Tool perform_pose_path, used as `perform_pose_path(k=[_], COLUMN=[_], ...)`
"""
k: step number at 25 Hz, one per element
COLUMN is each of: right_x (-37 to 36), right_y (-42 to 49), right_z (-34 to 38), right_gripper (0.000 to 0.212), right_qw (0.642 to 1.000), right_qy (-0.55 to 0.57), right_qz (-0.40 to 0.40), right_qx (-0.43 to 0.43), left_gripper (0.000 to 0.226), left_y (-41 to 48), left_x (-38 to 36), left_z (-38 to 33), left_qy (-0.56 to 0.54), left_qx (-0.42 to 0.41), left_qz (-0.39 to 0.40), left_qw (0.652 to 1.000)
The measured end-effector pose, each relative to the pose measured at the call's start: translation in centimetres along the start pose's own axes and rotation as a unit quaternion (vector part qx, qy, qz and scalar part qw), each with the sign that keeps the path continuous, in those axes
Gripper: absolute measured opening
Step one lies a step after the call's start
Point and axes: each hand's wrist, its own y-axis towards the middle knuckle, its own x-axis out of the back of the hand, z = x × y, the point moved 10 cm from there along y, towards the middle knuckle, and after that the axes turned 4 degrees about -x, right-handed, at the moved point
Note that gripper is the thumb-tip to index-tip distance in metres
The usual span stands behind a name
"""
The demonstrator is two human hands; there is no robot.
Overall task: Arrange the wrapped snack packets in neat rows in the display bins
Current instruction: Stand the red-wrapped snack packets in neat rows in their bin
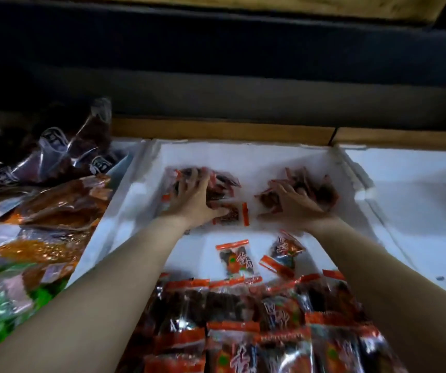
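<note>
Left hand (192, 196) and right hand (293, 204) are resting well apart, fingers splayed over two heaps of red-edged clear-wrapped snack packets (223, 184) at the far end of the white foam display bin (243, 154) (grip blurred). One loose packet (230, 214) is lying crosswise — touching the left thumb, so nearer that hand.

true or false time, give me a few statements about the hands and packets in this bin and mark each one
1. The left hand and right hand are both in the middle bin. True.
2. Each hand rests on a clump of packets. True.
3. The rows lie at the bin's far end. False: they fill the near end, closest to the person.
4. Two loose packets lie between the hands and the rows. True.
5. The right bin is heaped with packets. False: its visible part is mostly bare white.
</note>
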Motion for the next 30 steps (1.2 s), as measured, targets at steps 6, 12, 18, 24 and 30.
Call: perform_pose_path(k=[6,12,18,24,30], right_x=[2.9,7.5,4.8,3.5,-2.1], right_y=[-0.3,-4.6,-6.5,-4.6,-0.7], right_z=[2.8,7.0,15.8,12.1,8.1], right_gripper=[0.037,0.038,0.054,0.06,0.072], right_qw=[0.978,0.967,0.977,0.977,0.996], right_qy=[-0.141,0.099,0.043,0.179,0.069], right_qz=[-0.141,-0.22,-0.097,-0.051,0.039], right_qx=[0.062,0.082,0.186,0.102,-0.051], left_gripper=[0.056,0.027,0.038,0.013,0.033], left_y=[0.3,-3.0,-6.7,-8.9,-9.7], left_x=[0.1,3.7,2.1,3.9,2.4], left_z=[-2.3,-3.2,-2.6,0.0,2.8], left_qy=[0.06,-0.073,-0.723,-0.67,-0.626], left_qx=[-0.102,-0.032,0.201,0.182,0.208], left_qz=[-0.034,-0.13,-0.091,-0.101,-0.106], left_qw=[0.992,0.988,0.655,0.712,0.744])
